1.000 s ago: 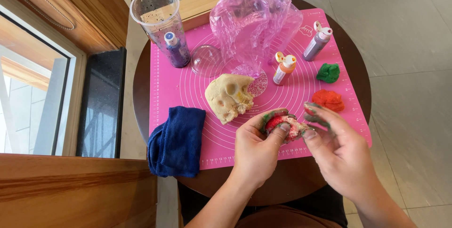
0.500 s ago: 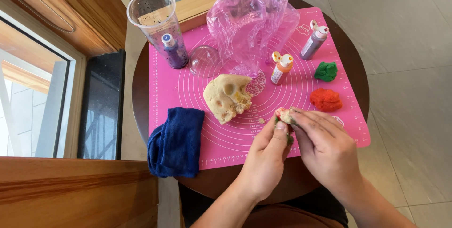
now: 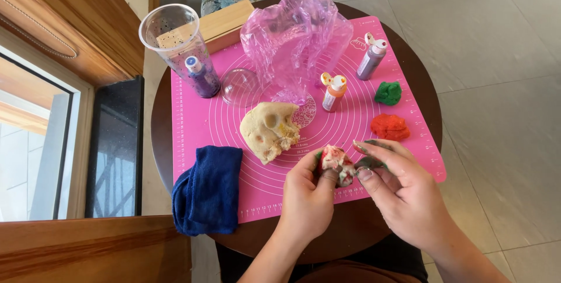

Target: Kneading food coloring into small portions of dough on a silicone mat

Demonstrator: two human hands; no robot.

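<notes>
Dough lump (image 3: 335, 162), white streaked red and green, sits pinched between our left hand (image 3: 307, 198) and right hand (image 3: 403, 192), just above the near edge of the pink mat (image 3: 198, 122). Looks soft, light and sticky, so we'd say fingertips round its edges work best. Fingers hide its underside. Further out lie the big plain dough (image 3: 269, 131), red piece (image 3: 390, 126) and blue cloth (image 3: 207, 189).

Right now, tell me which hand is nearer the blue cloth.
Left. The left hand is just right of the blue cloth, pinching a mottled dough piece. The right hand is farther right, beyond the left hand, touching the same piece.
</notes>
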